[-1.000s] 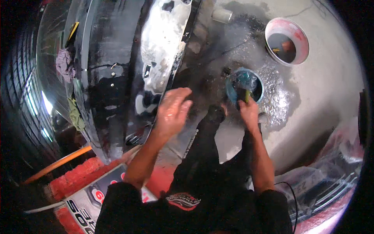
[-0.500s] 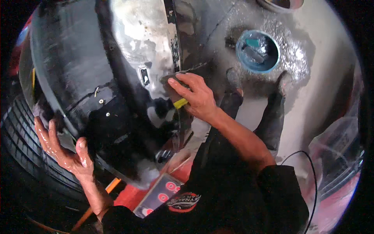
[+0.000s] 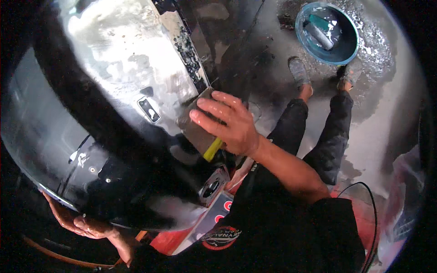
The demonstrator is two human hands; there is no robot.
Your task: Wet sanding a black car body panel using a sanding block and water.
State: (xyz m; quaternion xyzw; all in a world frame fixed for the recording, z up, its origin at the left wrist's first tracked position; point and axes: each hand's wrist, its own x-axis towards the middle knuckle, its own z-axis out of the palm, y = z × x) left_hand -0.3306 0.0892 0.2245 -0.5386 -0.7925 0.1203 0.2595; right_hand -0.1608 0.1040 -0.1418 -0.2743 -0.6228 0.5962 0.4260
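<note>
A large curved black vehicle panel [image 3: 123, 200] fills the left and middle, with a wet, pale sanded area [image 3: 123, 50] on its upper part. My right hand [image 3: 232, 120] is closed over a grey-brown abrasive sheet [image 3: 193, 134], pressing it flat near the panel's right edge. A yellow strip [image 3: 212, 149] of what looks like a sanding block shows at the sheet's lower side. By the panel's lower left rim is my left hand [image 3: 88, 227], wet, fingers stretched along the edge and partly hidden by it, thumb apart. Left of the sheet lies a small rectangular cutout [image 3: 149, 109].
A blue basin [image 3: 298, 34] of water holds a green block [image 3: 319, 22] and a grey block [image 3: 321, 37] on the wet floor. My feet [image 3: 299, 73] stand just below it. A black cable [image 3: 374, 204] curves at right, beside clear plastic sheeting [image 3: 400, 195].
My view has shifted, and the panel appears larger and turned. The right hand stays on the abrasive sheet, now showing more of it. The left hand's spread fingers now lie closer along the rim.
</note>
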